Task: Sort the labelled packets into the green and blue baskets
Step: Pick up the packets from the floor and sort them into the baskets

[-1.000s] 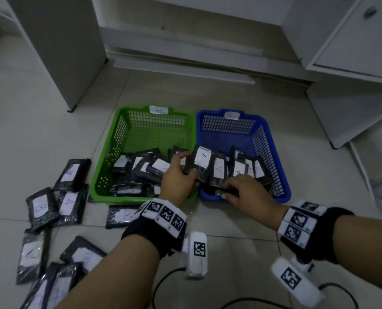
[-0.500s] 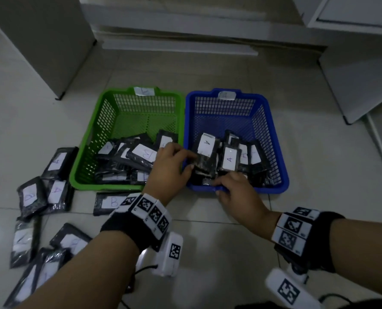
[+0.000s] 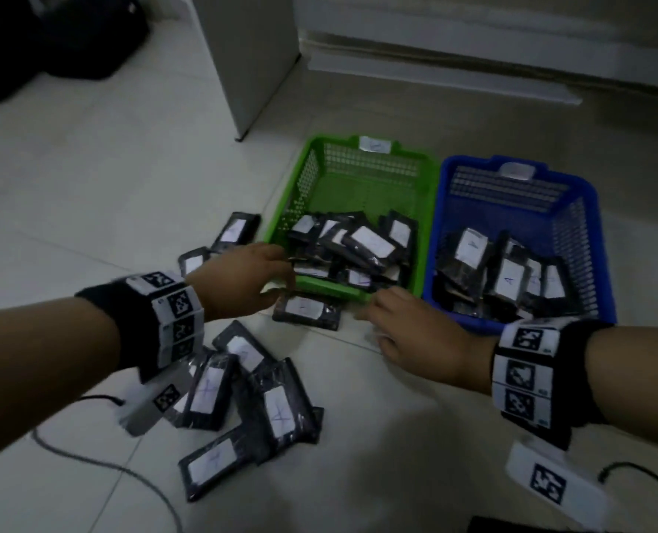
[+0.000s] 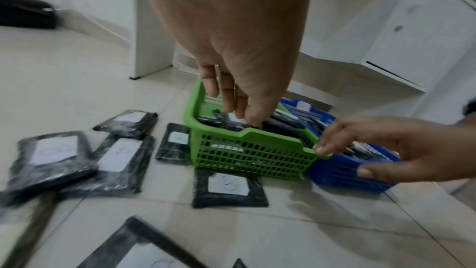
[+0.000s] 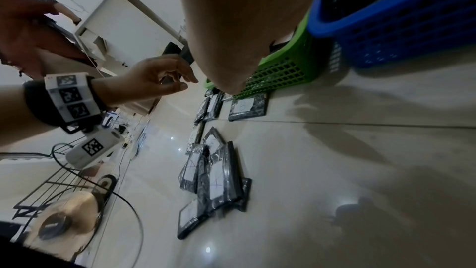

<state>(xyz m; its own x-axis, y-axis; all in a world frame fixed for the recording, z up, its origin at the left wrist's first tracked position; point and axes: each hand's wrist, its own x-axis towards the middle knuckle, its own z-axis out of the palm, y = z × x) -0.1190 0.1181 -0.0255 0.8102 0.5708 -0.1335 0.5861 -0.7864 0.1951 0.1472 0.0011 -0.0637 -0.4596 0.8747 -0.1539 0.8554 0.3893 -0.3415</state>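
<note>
Both hands are relaxed and hold nothing. The left hand (image 3: 242,280) hangs over the near left corner of the green basket (image 3: 362,294), fingers loosely curved. The right hand (image 3: 419,336) reaches toward the baskets' near rims, fingers spread. A packet (image 3: 306,307) lies on the floor (image 3: 415,436) against the green basket; more packets (image 3: 242,398) lie scattered nearby. Both the green and the blue basket (image 3: 604,263) hold packets.

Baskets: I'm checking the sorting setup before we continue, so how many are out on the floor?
2. The green basket stands on the left and the blue basket right beside it on the right, side by side on the tiled floor. No other basket shows in any view.
</note>
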